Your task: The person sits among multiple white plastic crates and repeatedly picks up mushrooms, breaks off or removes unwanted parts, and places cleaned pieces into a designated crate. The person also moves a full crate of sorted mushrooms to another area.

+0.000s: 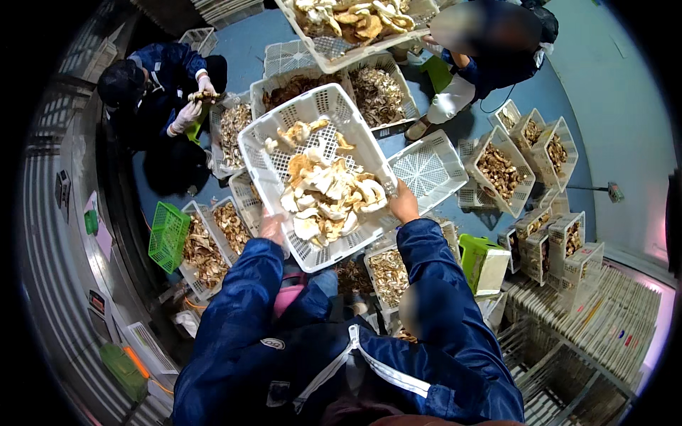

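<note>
A white perforated plastic basket (266, 160) is held up before me, tilted, by its two sides. Pale dried mushroom pieces (330, 197) lie in it, heaped towards the near right end, with a few loose ones farther up. My left hand (273, 226), in a thin clear glove, grips the near left side. On the right side, my right hand (405, 203) holds the rim; its fingers are partly hidden by the basket wall. Beneath and beyond it stand more baskets, among them a basket of dark brown pieces (298, 88) and a basket of greyish scraps (377, 96).
A person in gloves (170, 90) sits at the upper left, handling a mushroom piece. Another person (479, 74) is at the upper right, beside a large raised basket (330, 61). Filled baskets (501, 170) stand at right; a green basket (168, 237) is at left, a green stool (474, 255) near my right arm.
</note>
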Demonstrator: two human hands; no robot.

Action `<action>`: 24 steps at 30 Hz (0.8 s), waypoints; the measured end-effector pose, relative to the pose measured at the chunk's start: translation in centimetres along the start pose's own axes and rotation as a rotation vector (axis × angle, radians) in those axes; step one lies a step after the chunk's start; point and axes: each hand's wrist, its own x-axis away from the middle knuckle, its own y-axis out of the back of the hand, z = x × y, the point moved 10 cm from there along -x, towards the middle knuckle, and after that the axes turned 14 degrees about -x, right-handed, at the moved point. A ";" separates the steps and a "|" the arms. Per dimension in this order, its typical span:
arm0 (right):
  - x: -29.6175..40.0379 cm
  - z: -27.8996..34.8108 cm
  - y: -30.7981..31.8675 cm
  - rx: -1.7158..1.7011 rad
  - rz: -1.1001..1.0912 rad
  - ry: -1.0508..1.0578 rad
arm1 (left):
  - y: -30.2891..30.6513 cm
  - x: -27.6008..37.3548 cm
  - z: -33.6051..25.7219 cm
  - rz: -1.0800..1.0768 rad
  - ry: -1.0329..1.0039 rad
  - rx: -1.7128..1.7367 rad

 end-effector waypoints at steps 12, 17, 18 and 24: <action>5.2 -7.2 -2.0 -0.077 -0.039 -0.221 | 2.4 -4.0 2.9 -0.155 -0.035 -0.428; 12.0 -9.6 -0.6 -0.131 -0.082 -0.223 | 0.0 2.3 0.0 -0.208 -0.138 -0.846; 13.9 -10.0 -0.7 -0.148 -0.052 -0.257 | 0.2 3.7 -0.2 -0.217 -0.124 -0.884; 29.5 -14.5 2.0 -0.088 -0.003 -0.248 | 0.2 13.6 0.8 -0.260 0.052 -0.880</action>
